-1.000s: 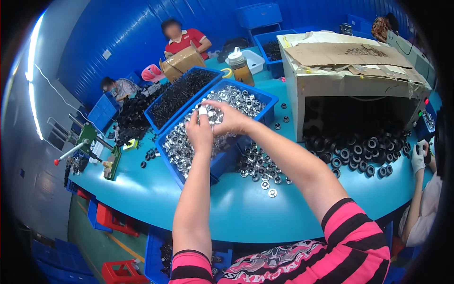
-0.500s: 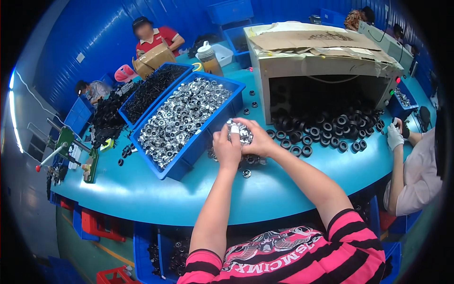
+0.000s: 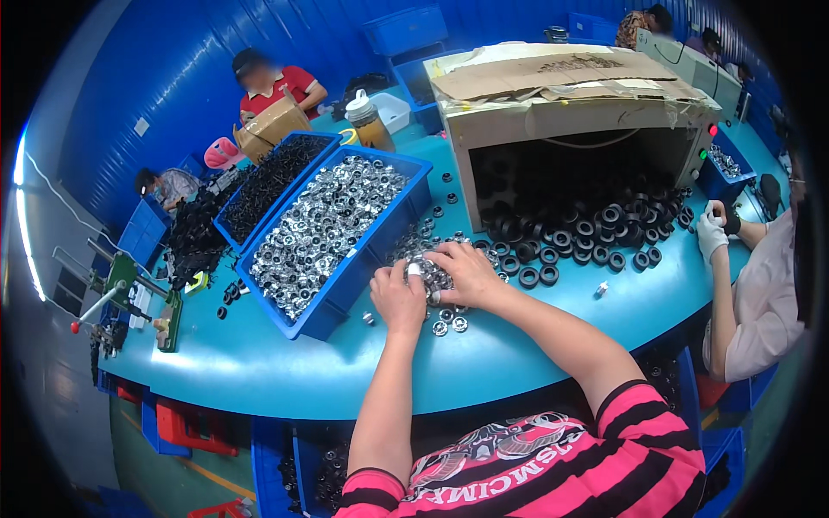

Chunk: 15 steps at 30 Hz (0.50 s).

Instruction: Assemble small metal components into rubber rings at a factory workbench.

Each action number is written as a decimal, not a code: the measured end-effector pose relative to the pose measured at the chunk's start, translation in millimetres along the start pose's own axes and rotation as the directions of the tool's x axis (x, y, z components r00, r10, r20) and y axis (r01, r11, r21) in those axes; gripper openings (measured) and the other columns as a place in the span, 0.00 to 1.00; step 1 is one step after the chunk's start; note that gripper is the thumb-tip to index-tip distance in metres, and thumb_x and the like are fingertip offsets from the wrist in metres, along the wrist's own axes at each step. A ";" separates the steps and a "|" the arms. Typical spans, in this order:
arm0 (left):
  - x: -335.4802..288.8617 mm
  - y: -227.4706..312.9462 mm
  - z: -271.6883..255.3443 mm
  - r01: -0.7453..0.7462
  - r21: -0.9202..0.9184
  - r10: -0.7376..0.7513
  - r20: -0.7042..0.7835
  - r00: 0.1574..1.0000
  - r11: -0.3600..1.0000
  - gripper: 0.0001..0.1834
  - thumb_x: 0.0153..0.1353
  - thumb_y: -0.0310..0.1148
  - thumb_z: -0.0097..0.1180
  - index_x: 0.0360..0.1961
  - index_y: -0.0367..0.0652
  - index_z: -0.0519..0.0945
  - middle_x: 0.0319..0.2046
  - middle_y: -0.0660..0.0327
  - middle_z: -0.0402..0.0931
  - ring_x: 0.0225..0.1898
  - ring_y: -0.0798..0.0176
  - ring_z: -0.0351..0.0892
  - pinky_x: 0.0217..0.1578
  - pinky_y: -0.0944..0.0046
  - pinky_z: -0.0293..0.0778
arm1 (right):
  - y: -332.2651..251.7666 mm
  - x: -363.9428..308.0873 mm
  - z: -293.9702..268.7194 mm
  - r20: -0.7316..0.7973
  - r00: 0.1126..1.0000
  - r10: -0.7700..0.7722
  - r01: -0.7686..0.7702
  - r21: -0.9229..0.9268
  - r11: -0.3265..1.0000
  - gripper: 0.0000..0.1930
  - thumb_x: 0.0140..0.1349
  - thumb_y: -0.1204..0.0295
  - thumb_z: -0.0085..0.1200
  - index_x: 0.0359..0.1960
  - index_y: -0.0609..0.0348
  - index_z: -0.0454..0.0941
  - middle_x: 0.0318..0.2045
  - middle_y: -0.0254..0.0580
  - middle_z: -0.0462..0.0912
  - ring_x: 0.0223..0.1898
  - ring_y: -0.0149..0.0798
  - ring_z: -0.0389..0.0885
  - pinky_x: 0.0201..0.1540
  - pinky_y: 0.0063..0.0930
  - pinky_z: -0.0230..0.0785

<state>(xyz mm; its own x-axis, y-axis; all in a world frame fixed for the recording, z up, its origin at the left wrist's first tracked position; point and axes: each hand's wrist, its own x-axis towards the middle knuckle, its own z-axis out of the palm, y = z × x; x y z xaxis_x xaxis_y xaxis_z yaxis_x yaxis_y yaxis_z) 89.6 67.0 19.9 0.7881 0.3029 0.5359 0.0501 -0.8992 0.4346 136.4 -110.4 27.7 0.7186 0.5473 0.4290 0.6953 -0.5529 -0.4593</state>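
Note:
Small round shiny metal parts (image 3: 438,278) lie heaped between my two hands on the teal table, just right of a blue bin. My left hand (image 3: 399,298) presses curled fingers against the near left side of the heap. From the right, my right hand (image 3: 472,274) cups the same parts with bent fingers. White coverings show on fingertips amid the parts. More loose metal parts (image 3: 441,328) lie below the hands, and others behind them. The blue bin (image 3: 315,321) is filled with similar parts; what lies under my palms is hidden.
Black rings (image 3: 561,237) spill from an open-fronted box (image 3: 471,186) topped with cardboard. Another blue bin (image 3: 226,226) holds dark parts. A green hand press (image 3: 168,319) stands left. A gloved co-worker's hand (image 3: 713,233) is at right; a person in red sits behind.
My hands have come down with the handful of metal parts, and more parts now lie spread around them. One small piece has appeared on the table to the right.

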 end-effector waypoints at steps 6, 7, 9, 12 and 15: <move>-1.2 -9.2 -26.7 -0.093 -0.037 0.087 -0.136 0.987 0.995 0.12 0.63 0.34 0.59 0.45 0.44 0.86 0.43 0.54 0.78 0.47 0.48 0.75 0.49 0.49 0.70 | 14.5 40.2 -10.8 -0.022 0.983 0.183 -0.179 0.126 0.976 0.40 0.48 0.56 0.68 0.66 0.52 0.71 0.63 0.53 0.70 0.64 0.58 0.68 0.68 0.48 0.62; -2.9 -17.6 -31.3 -0.111 -0.037 0.103 -0.166 0.981 0.993 0.11 0.63 0.33 0.59 0.44 0.43 0.86 0.42 0.54 0.78 0.47 0.48 0.75 0.49 0.49 0.70 | 18.5 52.5 -6.4 -0.038 0.970 0.241 -0.232 0.158 0.960 0.39 0.50 0.57 0.66 0.66 0.54 0.70 0.64 0.55 0.69 0.65 0.59 0.67 0.69 0.48 0.61; -3.5 -29.6 -35.8 -0.137 -0.059 0.120 -0.227 0.966 0.989 0.10 0.62 0.29 0.58 0.44 0.42 0.85 0.42 0.53 0.79 0.46 0.48 0.75 0.49 0.50 0.71 | 35.6 77.0 10.4 -0.094 0.934 0.344 -0.328 0.154 0.932 0.37 0.54 0.60 0.63 0.66 0.60 0.69 0.64 0.57 0.68 0.66 0.60 0.66 0.70 0.48 0.60; -3.9 -47.4 -37.7 -0.145 -0.086 0.114 -0.290 0.950 0.986 0.10 0.62 0.25 0.57 0.44 0.40 0.85 0.40 0.53 0.80 0.44 0.48 0.76 0.48 0.51 0.72 | 56.4 128.6 41.6 -0.099 0.876 0.472 -0.475 -0.014 0.880 0.33 0.59 0.67 0.58 0.66 0.68 0.66 0.65 0.57 0.67 0.66 0.60 0.65 0.71 0.47 0.60; 0.7 -49.1 -30.1 -0.172 -0.133 0.124 -0.309 0.943 0.976 0.10 0.62 0.23 0.56 0.43 0.38 0.84 0.38 0.53 0.80 0.42 0.48 0.76 0.47 0.52 0.72 | 106.1 162.7 63.3 -0.130 0.843 0.522 -0.537 -0.276 0.797 0.31 0.62 0.72 0.55 0.66 0.73 0.63 0.66 0.57 0.64 0.68 0.60 0.63 0.71 0.46 0.60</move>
<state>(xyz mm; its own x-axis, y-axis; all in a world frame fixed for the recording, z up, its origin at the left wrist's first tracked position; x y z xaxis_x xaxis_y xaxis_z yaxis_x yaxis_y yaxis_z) 69.2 120.9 20.7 0.5595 0.2717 0.7831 -0.1685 -0.8877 0.4284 326.2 -40.3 -0.4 0.9706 0.0905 0.2229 0.1724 -0.9079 -0.3822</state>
